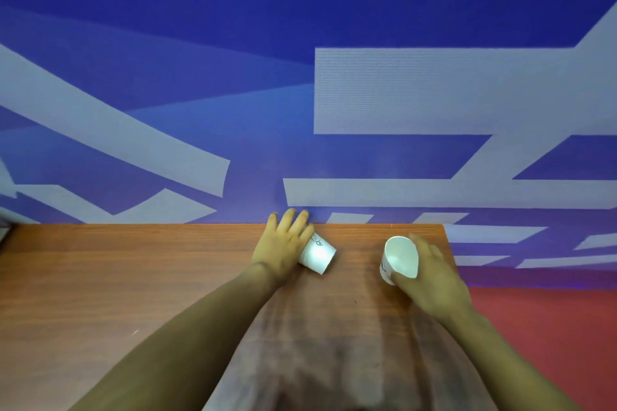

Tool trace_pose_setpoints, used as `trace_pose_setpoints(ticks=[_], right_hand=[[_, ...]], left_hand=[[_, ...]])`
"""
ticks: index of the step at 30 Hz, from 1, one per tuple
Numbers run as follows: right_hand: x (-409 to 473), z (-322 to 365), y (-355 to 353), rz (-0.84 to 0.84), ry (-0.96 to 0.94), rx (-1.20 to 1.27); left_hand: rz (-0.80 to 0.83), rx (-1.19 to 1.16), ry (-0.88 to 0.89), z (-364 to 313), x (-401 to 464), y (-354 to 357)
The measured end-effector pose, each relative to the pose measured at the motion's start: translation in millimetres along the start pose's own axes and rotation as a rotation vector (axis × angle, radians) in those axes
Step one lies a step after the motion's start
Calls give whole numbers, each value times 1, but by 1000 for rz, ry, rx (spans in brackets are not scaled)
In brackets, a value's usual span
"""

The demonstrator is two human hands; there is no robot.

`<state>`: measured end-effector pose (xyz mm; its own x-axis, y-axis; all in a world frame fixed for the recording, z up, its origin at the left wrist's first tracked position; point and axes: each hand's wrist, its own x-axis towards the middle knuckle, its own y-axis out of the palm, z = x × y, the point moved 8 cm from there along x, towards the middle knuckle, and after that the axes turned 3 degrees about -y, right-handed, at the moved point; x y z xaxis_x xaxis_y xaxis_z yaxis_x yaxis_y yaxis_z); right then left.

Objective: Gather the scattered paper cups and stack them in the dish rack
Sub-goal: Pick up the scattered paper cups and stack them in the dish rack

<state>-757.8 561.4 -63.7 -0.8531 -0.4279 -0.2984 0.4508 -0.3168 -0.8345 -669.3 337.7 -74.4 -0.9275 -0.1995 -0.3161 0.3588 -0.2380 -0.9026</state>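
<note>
I logged both hands out over the far part of the brown wood-grain bench (133, 277), each on a white paper cup. The left hand (283, 243) lay on the left-hand white paper cup (317, 255), which was on its side on the bench near the far edge, its base pointing toward the near right. The fingers reached over the cup's rim end; from my view they looked fairly straight, and I could not tell whether they curled round it. The cup carried small dark markings on its wall.

The right hand (430, 280) gripped the right-hand white paper cup (399, 260), fingers and thumb wrapped round its wall. That cup was tilted with its open mouth turned up and toward me, a blue mark on its side. Whether it touched the bench I could not tell.

The two cups were apart. Behind the bench stood a blue wall with pale stripes (434, 93); red floor (551, 327) showed at right.
</note>
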Motion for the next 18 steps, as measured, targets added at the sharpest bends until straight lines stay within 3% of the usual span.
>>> trace_pose_setpoints(ticks=[10, 18], right_hand=[[-61, 51, -10, -7, -44, -12], [-143, 121, -13, -76, -86, -27]], left_hand=[[-8, -467, -78, 4, -89, -3], [-153, -883, -52, 45, -188, -38]])
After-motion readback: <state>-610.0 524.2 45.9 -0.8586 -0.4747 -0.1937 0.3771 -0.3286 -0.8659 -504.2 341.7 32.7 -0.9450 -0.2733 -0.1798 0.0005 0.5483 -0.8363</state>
